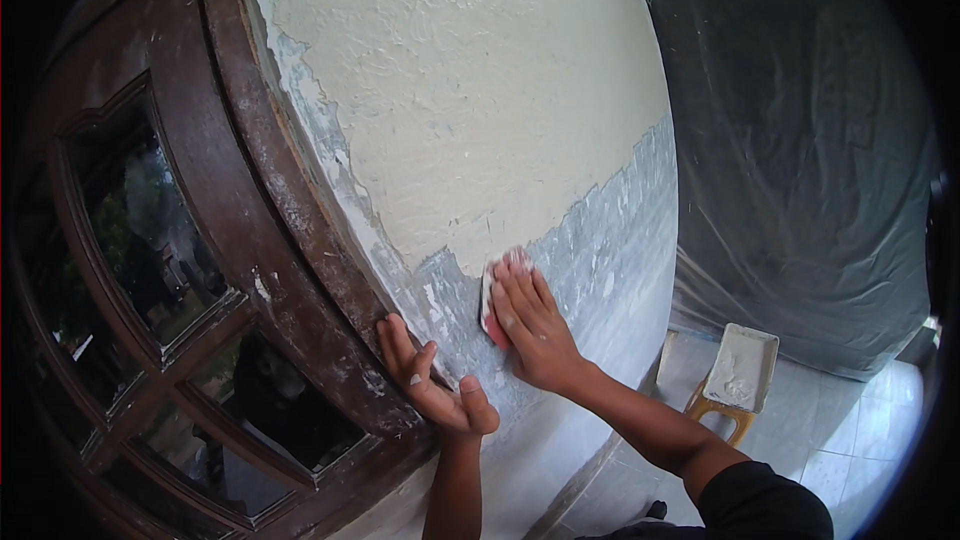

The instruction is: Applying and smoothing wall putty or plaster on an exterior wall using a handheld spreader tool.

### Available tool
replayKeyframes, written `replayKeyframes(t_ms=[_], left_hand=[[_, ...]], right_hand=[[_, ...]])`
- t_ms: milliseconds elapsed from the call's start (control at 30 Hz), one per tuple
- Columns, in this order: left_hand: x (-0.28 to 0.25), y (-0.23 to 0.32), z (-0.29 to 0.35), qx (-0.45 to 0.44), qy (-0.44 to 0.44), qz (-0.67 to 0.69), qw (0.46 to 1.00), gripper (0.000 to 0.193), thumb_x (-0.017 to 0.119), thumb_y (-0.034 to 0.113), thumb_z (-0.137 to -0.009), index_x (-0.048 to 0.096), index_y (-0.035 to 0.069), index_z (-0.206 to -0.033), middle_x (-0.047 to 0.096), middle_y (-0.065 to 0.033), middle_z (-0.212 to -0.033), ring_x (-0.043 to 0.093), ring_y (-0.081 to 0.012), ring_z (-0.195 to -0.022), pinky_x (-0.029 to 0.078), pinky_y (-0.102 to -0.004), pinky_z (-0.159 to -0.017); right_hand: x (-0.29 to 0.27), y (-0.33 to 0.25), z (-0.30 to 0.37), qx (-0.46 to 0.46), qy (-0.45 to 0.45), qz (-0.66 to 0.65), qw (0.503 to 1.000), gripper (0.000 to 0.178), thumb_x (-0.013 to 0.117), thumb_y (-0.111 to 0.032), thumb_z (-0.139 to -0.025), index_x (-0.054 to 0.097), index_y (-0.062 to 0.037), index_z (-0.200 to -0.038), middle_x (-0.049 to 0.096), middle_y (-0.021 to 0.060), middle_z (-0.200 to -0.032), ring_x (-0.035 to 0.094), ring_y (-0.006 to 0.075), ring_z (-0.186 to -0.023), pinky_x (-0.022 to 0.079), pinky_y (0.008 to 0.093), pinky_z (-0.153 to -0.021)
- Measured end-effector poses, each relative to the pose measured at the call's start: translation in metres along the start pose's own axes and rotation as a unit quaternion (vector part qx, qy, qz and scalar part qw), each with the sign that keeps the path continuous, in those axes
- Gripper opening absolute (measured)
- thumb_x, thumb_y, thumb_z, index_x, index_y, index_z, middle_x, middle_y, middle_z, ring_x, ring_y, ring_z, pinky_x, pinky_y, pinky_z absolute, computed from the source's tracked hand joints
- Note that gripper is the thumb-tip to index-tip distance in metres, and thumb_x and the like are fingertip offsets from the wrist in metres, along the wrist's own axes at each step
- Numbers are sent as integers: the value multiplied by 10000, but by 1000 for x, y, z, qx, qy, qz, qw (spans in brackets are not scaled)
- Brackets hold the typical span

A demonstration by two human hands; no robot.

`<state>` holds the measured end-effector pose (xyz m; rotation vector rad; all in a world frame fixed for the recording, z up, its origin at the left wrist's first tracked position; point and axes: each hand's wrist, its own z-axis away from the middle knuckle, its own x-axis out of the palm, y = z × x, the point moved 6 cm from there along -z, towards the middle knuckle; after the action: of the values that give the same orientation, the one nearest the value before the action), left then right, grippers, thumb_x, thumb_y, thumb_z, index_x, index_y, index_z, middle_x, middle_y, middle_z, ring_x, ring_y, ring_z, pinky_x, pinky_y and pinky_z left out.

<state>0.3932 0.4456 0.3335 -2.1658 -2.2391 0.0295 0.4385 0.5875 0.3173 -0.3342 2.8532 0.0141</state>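
Observation:
My right hand [535,330] presses a flat red putty scraper [490,305], smeared with white, against the wall. Its fingers lie over the scraper and hide most of it. Just above the scraper is the lower edge of a broad cream patch of wet putty [480,110], ridged and uneven. Around that patch the wall [610,240] is grey with white blotches. At the wall's edge beside the dark wooden frame, my left hand [435,380] has its fingers apart and holds nothing. A spot of putty shows on one of its fingers.
To the left stands a brown wooden window frame [230,220] with glass panes and white smears. A rectangular tray of putty [742,370] rests on a yellowish stool [715,415] at lower right. Behind it, a dark plastic sheet [800,160] covers something large on the tiled floor [845,450].

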Motion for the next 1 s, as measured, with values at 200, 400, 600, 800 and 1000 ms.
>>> replayKeyframes(t_ms=[200,400,600,800,1000], left_hand=[[0,-2,1,1,7,9,1000,466,449,295,-938,436,-1,-1298,315,-371,-1539,224,-518,-1472,151,-647,-1180],[1,-3,3,-7,-8,-3,1000,455,443,299,-949,433,-2,-1290,315,-371,-1538,221,-523,-1472,149,-648,-1181],[-1,0,-1,3,7,3,1000,452,434,306,-960,430,-11,-1283,318,-375,-1534,231,-519,-1469,162,-647,-1181],[-1,0,2,3,18,11,1000,448,436,296,-959,431,-11,-1285,321,-375,-1532,240,-517,-1466,163,-649,-1181],[2,-3,2,4,12,16,1000,452,447,295,-960,428,-6,-1297,324,-372,-1532,244,-512,-1464,164,-649,-1181]], right_hand=[[-5,2,1,1,27,-7,1000,701,611,59,-760,436,74,-1438,405,276,-1536,359,424,-1460,220,566,-1205],[-3,-14,14,-18,7,-21,1000,714,601,60,-754,433,63,-1448,410,250,-1541,348,406,-1470,222,575,-1201],[2,-16,11,-5,0,-11,1000,695,609,44,-776,439,53,-1450,424,232,-1540,362,398,-1467,226,570,-1201],[0,-21,-16,-17,20,-1,1000,654,610,28,-800,467,40,-1437,429,209,-1549,373,377,-1465,233,559,-1202],[1,-19,0,-29,29,-1,999,649,620,13,-801,480,30,-1434,446,202,-1539,380,364,-1464,237,554,-1202]])
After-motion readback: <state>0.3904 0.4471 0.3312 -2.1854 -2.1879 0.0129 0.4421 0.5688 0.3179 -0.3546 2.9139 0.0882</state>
